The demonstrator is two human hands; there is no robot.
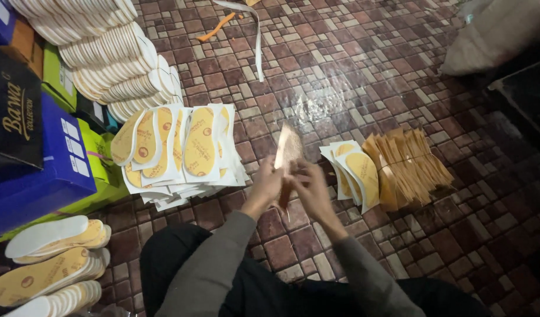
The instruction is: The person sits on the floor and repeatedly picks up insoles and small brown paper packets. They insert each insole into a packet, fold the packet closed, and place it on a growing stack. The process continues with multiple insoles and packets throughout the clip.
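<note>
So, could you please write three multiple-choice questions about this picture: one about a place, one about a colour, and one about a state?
1. Where does the fanned pile of white-edged insoles lie?
A. To the left of the hands
B. To the right of the hands
C. On top of the blue box

2. What colour is the big box at the left edge?
A. Red
B. Blue
C. White

3. What are the left hand and the right hand doing?
A. Resting flat on the floor
B. Holding one thin insole piece together
C. Each lifting a box

Answers:
1 A, the pile lies on the tiled floor left of both hands.
2 B, its broad side is plainly blue.
3 B, both hands meet around the piece, held above the floor.
</note>
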